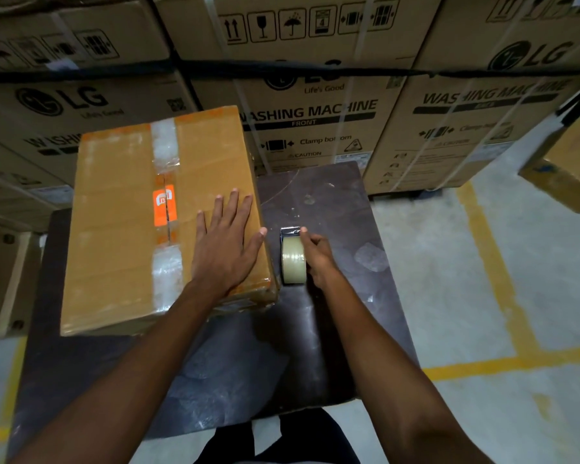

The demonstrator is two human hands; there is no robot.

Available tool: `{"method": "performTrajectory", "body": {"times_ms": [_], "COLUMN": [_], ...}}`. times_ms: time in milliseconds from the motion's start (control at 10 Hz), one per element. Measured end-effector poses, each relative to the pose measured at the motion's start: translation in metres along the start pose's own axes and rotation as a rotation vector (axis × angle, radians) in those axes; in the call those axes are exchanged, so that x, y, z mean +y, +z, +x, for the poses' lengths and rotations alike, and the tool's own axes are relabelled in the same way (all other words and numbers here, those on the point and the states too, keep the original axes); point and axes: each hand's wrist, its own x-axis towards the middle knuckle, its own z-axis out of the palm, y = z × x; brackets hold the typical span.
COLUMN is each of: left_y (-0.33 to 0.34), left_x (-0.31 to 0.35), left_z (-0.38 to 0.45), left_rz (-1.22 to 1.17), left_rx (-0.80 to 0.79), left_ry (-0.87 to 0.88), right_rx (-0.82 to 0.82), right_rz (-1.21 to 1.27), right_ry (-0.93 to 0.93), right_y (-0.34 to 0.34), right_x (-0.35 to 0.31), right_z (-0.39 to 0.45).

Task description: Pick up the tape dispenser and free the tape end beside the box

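A brown cardboard box, taped along its middle with an orange label, lies on a dark table. My left hand rests flat on the box's right part, fingers spread. Just right of the box stands the tape dispenser with a roll of clear tape and a dark cutter end pointing away from me. My right hand is wrapped around the dispenser's right side, with the index finger reaching up to the cutter end. The dispenser appears to rest on the table.
Large washing machine cartons are stacked right behind the table. A smaller brown box sits at the right edge. Grey floor with yellow lines lies to the right. Plastic scraps lie on the table right of the dispenser.
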Motion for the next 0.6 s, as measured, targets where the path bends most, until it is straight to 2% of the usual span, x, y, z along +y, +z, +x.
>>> {"method": "performTrajectory", "body": {"times_ms": [300,400,600], "left_y": [-0.002,-0.007,-0.034], "left_x": [0.002,0.002,-0.004], "left_z": [-0.002,-0.002,0.006], "left_rz": [0.013,-0.006,-0.062], "left_rx": [-0.009,-0.023,-0.016], "left_ry": [0.003,0.004,0.001], "right_rx": [0.041,0.093,0.008], "right_rz": [-0.347,-0.606,-0.969], "right_ry": [-0.158,-0.347,-0.594], "right_y": [-0.006,-0.009,0.0], "right_x": [-0.034,-0.045,-0.109], "right_z": [-0.058,-0.082,-0.128]}}
